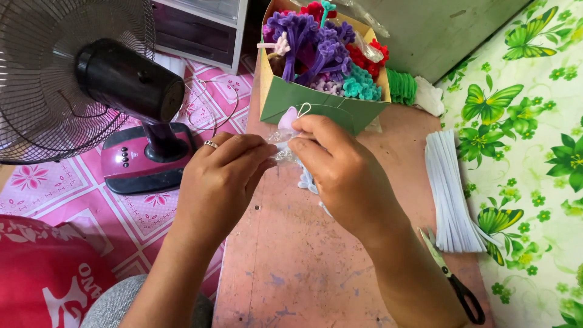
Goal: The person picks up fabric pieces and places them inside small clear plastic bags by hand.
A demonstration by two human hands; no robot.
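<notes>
Two hands are pinched together on a small pale-lilac pipe-cleaner flower [290,119] in crinkly clear wrap: left hand [221,176], right hand [340,167]. It is judged light, soft, easily crushed, best gripped at the wire stem. A green paper bag [322,106] stands just beyond.

A pale lilac chenille shape [288,118] and clear wrap [280,148] are being pinched above a worn pink worktop [291,261], behind which purple, red, teal and white chenille flowers [322,48] are being shown in a green paper bag [316,108]. White chenille stems [448,194] are being displayed beside a cream cloth [534,152] patterned with green butterflies, while a black-and-maroon fan [130,97] is being seen over a pink-and-white floral mat [67,188].
</notes>
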